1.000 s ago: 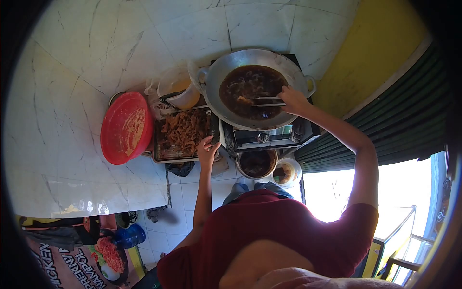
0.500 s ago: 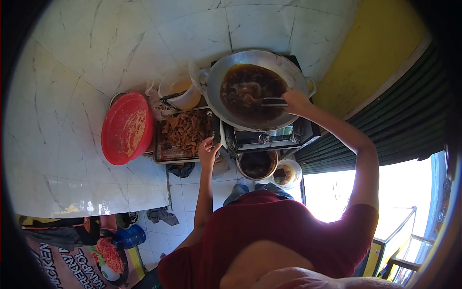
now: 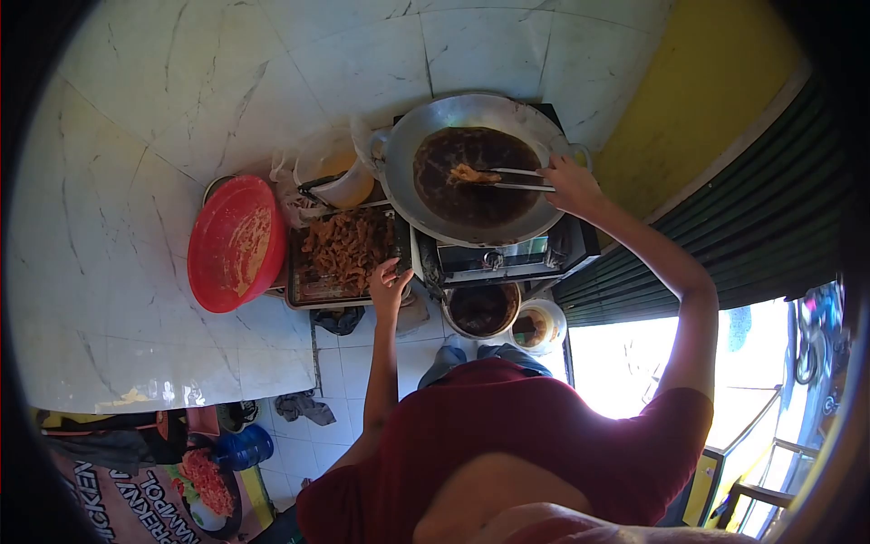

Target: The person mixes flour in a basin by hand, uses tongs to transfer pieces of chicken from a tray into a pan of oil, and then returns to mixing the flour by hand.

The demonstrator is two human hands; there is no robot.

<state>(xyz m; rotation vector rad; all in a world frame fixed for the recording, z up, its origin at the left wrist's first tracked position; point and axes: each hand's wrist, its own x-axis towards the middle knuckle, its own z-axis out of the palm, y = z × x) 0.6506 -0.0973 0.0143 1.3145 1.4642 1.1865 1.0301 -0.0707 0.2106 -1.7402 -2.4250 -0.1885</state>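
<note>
My right hand is closed around metal tongs over the wok. Between the tips of the tongs is a golden-brown fried piece, held over the dark oil. At the near right corner of the tray, my left hand rests with thumb and fingers apart, touching the edge. A heap of brown fried pieces lies in that tray.
The wok sits on a gas stove. A red basin with batter residue leans left of the tray; a tub of yellowish liquid stands behind it. Below the stove are a dark-filled pot and a white bucket.
My right hand has shifted slightly right and up with the tongs. A fried piece now shows clear of the oil in their tips, and the bubbling has died down. My left hand stays put.
</note>
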